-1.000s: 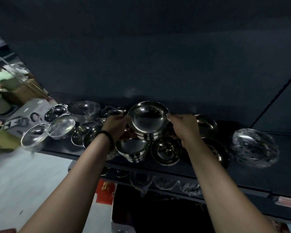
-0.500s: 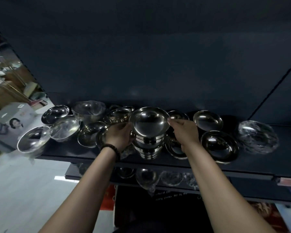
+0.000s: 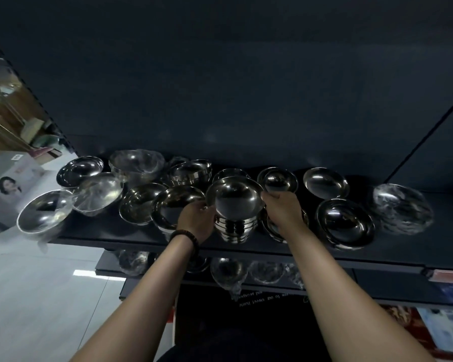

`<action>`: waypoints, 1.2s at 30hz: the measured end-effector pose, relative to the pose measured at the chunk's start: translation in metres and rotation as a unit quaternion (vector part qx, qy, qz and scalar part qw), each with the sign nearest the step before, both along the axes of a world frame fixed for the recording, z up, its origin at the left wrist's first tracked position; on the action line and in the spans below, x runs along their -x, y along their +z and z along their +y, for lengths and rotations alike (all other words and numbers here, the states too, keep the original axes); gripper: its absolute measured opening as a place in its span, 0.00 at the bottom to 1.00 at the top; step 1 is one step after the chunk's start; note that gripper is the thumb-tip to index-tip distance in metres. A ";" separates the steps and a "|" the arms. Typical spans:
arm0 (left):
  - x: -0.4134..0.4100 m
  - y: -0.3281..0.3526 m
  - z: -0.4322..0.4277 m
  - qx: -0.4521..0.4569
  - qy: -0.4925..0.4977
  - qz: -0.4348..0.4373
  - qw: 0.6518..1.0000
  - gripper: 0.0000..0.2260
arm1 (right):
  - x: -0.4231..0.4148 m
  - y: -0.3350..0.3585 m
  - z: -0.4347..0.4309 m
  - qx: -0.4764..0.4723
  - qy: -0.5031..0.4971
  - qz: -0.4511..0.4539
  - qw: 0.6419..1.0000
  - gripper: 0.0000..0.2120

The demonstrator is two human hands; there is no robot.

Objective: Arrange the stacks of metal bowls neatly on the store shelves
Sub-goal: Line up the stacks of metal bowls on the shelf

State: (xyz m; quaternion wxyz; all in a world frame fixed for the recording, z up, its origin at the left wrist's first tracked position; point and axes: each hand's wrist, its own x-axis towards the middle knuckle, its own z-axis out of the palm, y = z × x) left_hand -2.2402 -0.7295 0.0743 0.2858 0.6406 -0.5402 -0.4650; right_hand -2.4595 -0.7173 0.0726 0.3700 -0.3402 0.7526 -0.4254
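Held stack: nested round steel bowls, the held stack, are mirror-bright and smooth, and their layered rims read as fine ridges. The top bowl is deep and hemispherical, its mouth tipped toward the camera.
Where it is: over the front middle of the upper shelf, a flat, matte, dark board. Whether its foot touches the board cannot be told.
Left hand: at 9 o'clock of the stack, fingers curled round its side just under the top rim.
Right hand: at 3 o'clock, fingers bunched together and clamped on the top rim.
Bracelet: dark round beads on the left wrist.
Small bowl: at 1 o'clock, round and polished, just behind the right hand.
Shallow dishes: 2 wide, low steel rounds at 2 to 3 o'clock, glossy inside.
Wrapped pile: far out at 3 o'clock, steel under crinkled clear film.
Open bowls: at 9 o'clock, bare steel, rims overlapping.
Film-wrapped bowls: at 10 o'clock, dulled by wrinkled plastic.
Lower shelf: at 6 o'clock, dark, carrying more film-wrapped bowls.
Back panel: at 12 o'clock, plain, dark, matte.
Floor: at 8 o'clock, pale glossy tiles.
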 end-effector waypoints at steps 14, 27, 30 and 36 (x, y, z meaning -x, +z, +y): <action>-0.095 -0.005 0.010 0.063 0.215 -0.170 0.960 0.17 | -0.020 0.016 0.047 0.048 0.000 0.058 0.997 0.12; -0.106 -0.002 -0.037 -0.031 0.028 -0.285 0.958 0.13 | -0.048 -0.022 0.047 -0.062 0.015 -0.133 0.989 0.30; -0.118 0.005 -0.039 -0.015 0.061 -0.281 0.958 0.14 | -0.046 -0.027 0.045 -0.072 0.013 -0.140 0.987 0.33; -0.130 0.055 -0.042 0.039 0.090 -0.286 0.953 0.15 | -0.039 -0.013 0.042 -0.074 0.019 -0.141 0.987 0.41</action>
